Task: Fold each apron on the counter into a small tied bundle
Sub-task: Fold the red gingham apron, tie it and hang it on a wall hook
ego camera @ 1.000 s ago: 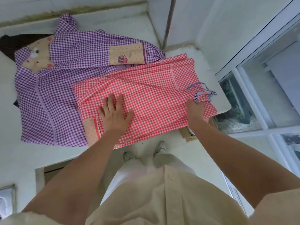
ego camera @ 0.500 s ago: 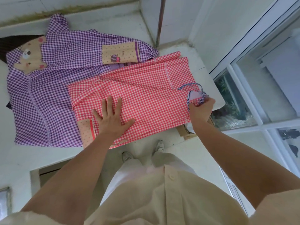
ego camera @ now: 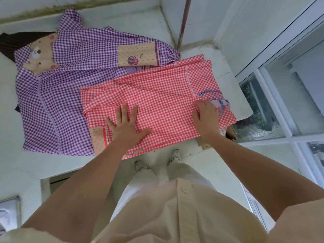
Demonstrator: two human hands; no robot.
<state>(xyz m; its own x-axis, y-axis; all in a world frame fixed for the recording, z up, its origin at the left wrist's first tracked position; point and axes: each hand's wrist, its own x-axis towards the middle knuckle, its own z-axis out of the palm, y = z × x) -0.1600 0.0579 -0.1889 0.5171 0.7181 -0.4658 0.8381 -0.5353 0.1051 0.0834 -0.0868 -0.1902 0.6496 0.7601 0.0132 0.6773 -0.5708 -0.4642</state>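
Note:
A red gingham apron [ego camera: 157, 95] lies spread on the white counter [ego camera: 235, 95], partly over a purple gingham apron [ego camera: 57, 106] with a bear patch. My left hand [ego camera: 126, 127] presses flat on the red apron's near middle, fingers spread. My right hand [ego camera: 206, 116] rests palm down on the apron's right part, its fingertips beside a blue-and-white striped tie [ego camera: 219, 100] that lies in a loose tangle on the fabric.
The counter ends just right of the red apron, with a window [ego camera: 280, 102] beyond and a cardboard box [ego camera: 229, 134] below the edge. A wall corner with a brown pipe [ego camera: 183, 21] stands behind. A dark cloth [ego camera: 15, 42] sticks out at the far left.
My right hand brought the red apron's right corner and striped tie up from the counter edge, inward onto the apron, and now lies on it. My left hand stayed pressed in place.

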